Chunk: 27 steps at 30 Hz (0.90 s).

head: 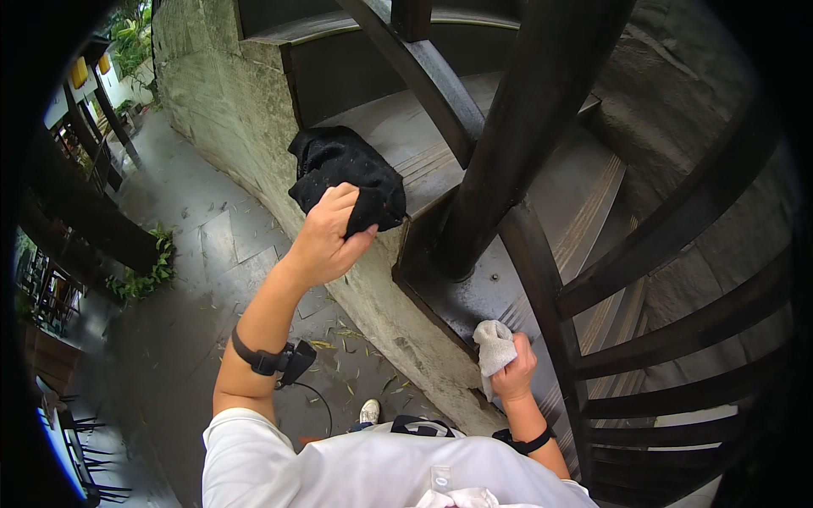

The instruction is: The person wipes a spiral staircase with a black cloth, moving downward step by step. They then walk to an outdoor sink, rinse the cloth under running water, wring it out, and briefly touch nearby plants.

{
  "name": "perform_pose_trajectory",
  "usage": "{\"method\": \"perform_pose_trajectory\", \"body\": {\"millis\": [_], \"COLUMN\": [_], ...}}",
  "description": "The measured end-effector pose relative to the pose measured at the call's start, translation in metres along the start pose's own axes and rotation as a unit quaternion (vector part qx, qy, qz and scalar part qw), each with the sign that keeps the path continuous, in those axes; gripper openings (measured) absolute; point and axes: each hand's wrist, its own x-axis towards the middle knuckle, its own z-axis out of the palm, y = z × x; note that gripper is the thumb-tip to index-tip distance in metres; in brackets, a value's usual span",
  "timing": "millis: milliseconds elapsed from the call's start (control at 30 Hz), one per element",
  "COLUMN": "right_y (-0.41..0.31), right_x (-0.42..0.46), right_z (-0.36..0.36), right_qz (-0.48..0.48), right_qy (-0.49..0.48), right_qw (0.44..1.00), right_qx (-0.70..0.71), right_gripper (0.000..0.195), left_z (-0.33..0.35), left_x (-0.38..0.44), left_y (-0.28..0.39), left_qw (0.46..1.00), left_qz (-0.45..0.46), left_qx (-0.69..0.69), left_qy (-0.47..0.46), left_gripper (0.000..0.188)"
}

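Observation:
My left hand (333,238) grips a bunched black cloth (349,171), which lies over the edge of a stone wall beside a stair tread (394,136). Lower right, my right hand (516,374) is closed around a crumpled light grey cloth (494,346), held over a lower step (483,298) just inside the dark railing. A thick dark post (508,159) rises from the stairs between the two cloths. Each forearm wears a black strap; the left one carries a small black device (295,362) with a cable.
Dark curved railing bars (673,343) fan out at the right. The rough stone wall (381,317) slants down beside the steps. Paving (235,235) with fallen leaves lies to the left, with a plant (149,273) beside a dark post and chairs (89,444) farther off.

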Motion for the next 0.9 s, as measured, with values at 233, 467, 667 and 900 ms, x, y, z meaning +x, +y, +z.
{"method": "perform_pose_trajectory", "body": {"millis": [233,467,667,900], "right_y": [-0.006,-0.005,-0.001,-0.005], "right_x": [0.001,0.003,0.003,0.004], "right_z": [0.002,0.001,0.001,0.004], "right_qz": [-0.009,0.007,0.012,0.013], "right_qy": [-0.004,-0.004,0.002,0.008], "right_qw": [1.0,1.0,1.0,1.0], "right_qx": [0.008,0.006,0.001,0.012], "right_gripper": [0.023,0.023,0.023,0.025], "left_z": [-0.043,-0.045,-0.072,-0.037], "left_x": [-0.188,-0.09,0.072,0.152], "left_y": [-0.123,-0.082,-0.092,-0.228], "left_qw": [0.613,0.851,0.894,0.778], "left_qz": [-0.561,-0.378,0.097,0.116], "left_qx": [-0.286,-0.215,0.436,0.598], "left_qy": [0.478,0.294,-0.037,-0.153], "left_gripper": [0.02,0.031,0.052,0.058]}}
